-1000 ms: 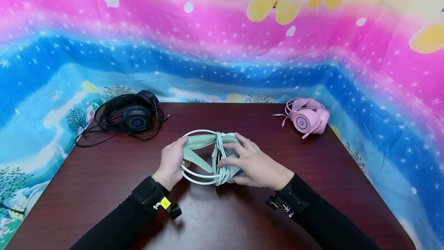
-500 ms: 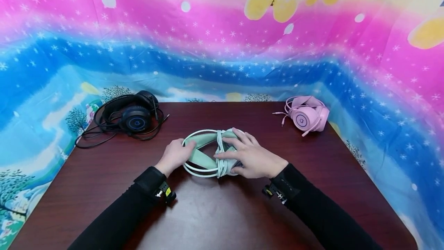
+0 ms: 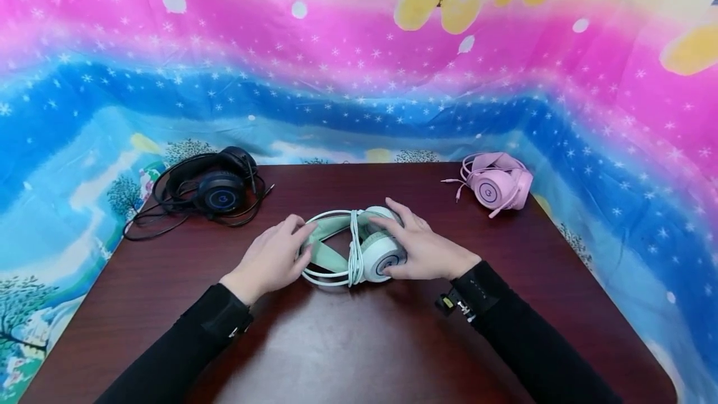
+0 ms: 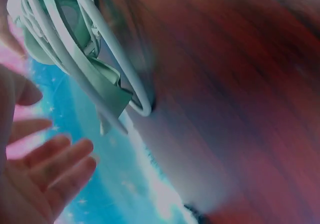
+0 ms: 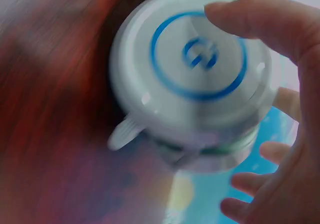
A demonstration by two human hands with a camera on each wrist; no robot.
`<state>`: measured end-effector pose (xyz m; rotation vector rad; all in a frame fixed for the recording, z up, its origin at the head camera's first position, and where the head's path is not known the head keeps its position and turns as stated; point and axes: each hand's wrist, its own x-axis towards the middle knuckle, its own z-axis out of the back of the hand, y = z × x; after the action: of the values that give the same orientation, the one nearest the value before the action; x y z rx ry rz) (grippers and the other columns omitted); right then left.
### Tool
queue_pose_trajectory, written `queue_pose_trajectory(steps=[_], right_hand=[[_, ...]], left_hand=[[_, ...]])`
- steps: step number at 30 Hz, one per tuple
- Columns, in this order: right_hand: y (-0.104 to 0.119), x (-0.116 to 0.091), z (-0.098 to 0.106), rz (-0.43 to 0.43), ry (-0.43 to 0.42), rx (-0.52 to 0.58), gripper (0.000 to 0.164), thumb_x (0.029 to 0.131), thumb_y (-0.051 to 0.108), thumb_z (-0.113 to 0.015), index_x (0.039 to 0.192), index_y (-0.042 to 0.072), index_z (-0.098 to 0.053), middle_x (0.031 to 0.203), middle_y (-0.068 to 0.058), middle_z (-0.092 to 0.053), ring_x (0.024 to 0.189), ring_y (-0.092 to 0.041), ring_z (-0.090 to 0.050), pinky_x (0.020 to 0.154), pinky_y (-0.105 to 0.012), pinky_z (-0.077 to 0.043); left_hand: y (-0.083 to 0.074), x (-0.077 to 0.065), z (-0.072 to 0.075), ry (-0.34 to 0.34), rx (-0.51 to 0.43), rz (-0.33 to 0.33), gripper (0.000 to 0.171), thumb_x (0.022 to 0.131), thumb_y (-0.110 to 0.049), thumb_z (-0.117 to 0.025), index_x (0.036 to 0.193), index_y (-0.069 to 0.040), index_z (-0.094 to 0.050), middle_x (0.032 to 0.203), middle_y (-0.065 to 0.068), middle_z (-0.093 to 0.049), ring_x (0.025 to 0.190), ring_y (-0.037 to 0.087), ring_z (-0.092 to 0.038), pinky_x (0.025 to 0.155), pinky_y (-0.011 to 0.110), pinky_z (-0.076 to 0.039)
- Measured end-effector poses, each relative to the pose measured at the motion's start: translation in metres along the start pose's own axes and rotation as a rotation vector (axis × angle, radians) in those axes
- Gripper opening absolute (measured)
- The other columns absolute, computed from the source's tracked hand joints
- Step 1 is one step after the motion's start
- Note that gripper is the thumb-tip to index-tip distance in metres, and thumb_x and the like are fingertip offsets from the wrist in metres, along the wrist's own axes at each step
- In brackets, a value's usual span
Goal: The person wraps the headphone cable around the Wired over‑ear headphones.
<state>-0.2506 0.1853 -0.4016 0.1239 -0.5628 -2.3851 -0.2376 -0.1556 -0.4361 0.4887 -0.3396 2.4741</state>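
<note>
A pale green headset [image 3: 383, 259] lies on the table between both hands, its cable [image 3: 356, 251] wound in several turns around its middle. The left hand [image 3: 273, 255] is by the headband end, fingers spread; the left wrist view shows a gap between those fingers and the headband [image 4: 102, 91]. At the ear-cup end is the right hand [image 3: 429, 243], thumb and fingers spread apart. In the right wrist view its thumb [image 5: 245, 16] lies over the round face of an ear cup [image 5: 200, 103]; I cannot tell whether it touches. Some right fingers are partly hidden behind the cups.
A black headset [image 3: 221, 195] with a loose cable sits at the back left of the dark red table [image 3: 359, 348]. Near the back right corner is a pink headset [image 3: 499, 186]. A patterned cloth [image 3: 359, 80] hangs around the table's back and sides.
The green headset has come to lie on the table with its ear cup more exposed. The left hand has let go of the headband and drawn back; the right hand has loosened and spread.
</note>
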Motion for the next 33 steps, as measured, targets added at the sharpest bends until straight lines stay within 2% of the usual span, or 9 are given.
queue_pose_trajectory(steps=[3,5,10,13,17,21,25,33], right_hand=[[-0.009,-0.008,-0.002,-0.027,-0.005,0.032,0.094,0.091,0.031,-0.085,0.170,0.036,-0.035,0.182,-0.013,-0.014,0.151,-0.038,-0.052,0.106,-0.045,-0.055],[-0.009,-0.012,-0.005,-0.013,-0.017,-0.001,0.089,0.093,0.032,-0.084,0.169,0.035,-0.038,0.180,-0.014,-0.017,0.145,-0.033,-0.058,0.097,-0.038,-0.059],[0.001,-0.020,-0.014,0.025,-0.100,-0.177,0.081,0.092,0.050,-0.087,0.161,0.027,-0.050,0.172,-0.015,-0.031,0.136,-0.030,-0.061,0.093,-0.039,-0.063],[0.005,-0.023,-0.021,0.023,-0.164,-0.255,0.077,0.090,0.059,-0.086,0.152,0.024,-0.058,0.163,-0.014,-0.042,0.127,-0.027,-0.065,0.084,-0.039,-0.065],[0.007,-0.027,-0.030,-0.012,-0.256,-0.320,0.071,0.089,0.063,-0.085,0.144,0.023,-0.062,0.155,-0.013,-0.049,0.116,-0.024,-0.068,0.075,-0.038,-0.064],[0.008,-0.023,-0.039,-0.068,-0.345,-0.356,0.071,0.089,0.063,-0.084,0.142,0.022,-0.063,0.153,-0.015,-0.049,0.107,-0.026,-0.069,0.077,-0.041,-0.064],[-0.001,-0.013,-0.041,-0.162,-0.411,-0.359,0.074,0.088,0.061,-0.084,0.145,0.019,-0.062,0.153,-0.020,-0.050,0.105,-0.033,-0.071,0.082,-0.049,-0.063],[-0.053,0.013,-0.020,-0.374,-0.454,-0.344,0.079,0.089,0.058,-0.083,0.148,0.013,-0.057,0.159,-0.025,-0.047,0.118,-0.048,-0.068,0.088,-0.060,-0.061]], left_hand=[[-0.002,-0.004,0.005,0.042,0.052,-0.085,0.040,0.100,-0.018,-0.075,0.138,-0.006,-0.074,0.125,0.016,-0.068,0.082,0.022,-0.063,0.073,0.040,-0.055],[-0.002,-0.010,0.006,0.073,0.046,-0.075,0.040,0.100,-0.018,-0.076,0.138,-0.006,-0.074,0.127,0.016,-0.068,0.087,0.024,-0.065,0.077,0.042,-0.057],[-0.001,-0.017,0.008,0.114,-0.022,-0.013,0.039,0.100,-0.016,-0.075,0.138,-0.008,-0.074,0.132,0.013,-0.066,0.093,0.025,-0.070,0.083,0.044,-0.059],[-0.002,-0.018,0.008,0.111,-0.055,-0.012,0.038,0.101,-0.015,-0.075,0.139,-0.008,-0.074,0.132,0.012,-0.065,0.096,0.024,-0.071,0.082,0.043,-0.060],[-0.007,-0.015,0.005,0.099,-0.073,-0.022,0.037,0.102,-0.015,-0.075,0.138,-0.008,-0.074,0.133,0.011,-0.065,0.100,0.023,-0.073,0.081,0.043,-0.061],[-0.009,-0.013,0.005,0.091,-0.086,-0.034,0.036,0.101,-0.015,-0.075,0.137,-0.008,-0.075,0.134,0.012,-0.065,0.099,0.022,-0.073,0.080,0.042,-0.061],[-0.012,-0.012,0.007,0.087,-0.112,-0.049,0.036,0.103,-0.015,-0.074,0.138,-0.009,-0.074,0.135,0.011,-0.065,0.098,0.022,-0.073,0.077,0.040,-0.060],[-0.012,-0.021,0.009,0.075,-0.114,-0.046,0.035,0.103,-0.015,-0.074,0.138,-0.010,-0.075,0.134,0.009,-0.066,0.095,0.017,-0.072,0.073,0.034,-0.057]])
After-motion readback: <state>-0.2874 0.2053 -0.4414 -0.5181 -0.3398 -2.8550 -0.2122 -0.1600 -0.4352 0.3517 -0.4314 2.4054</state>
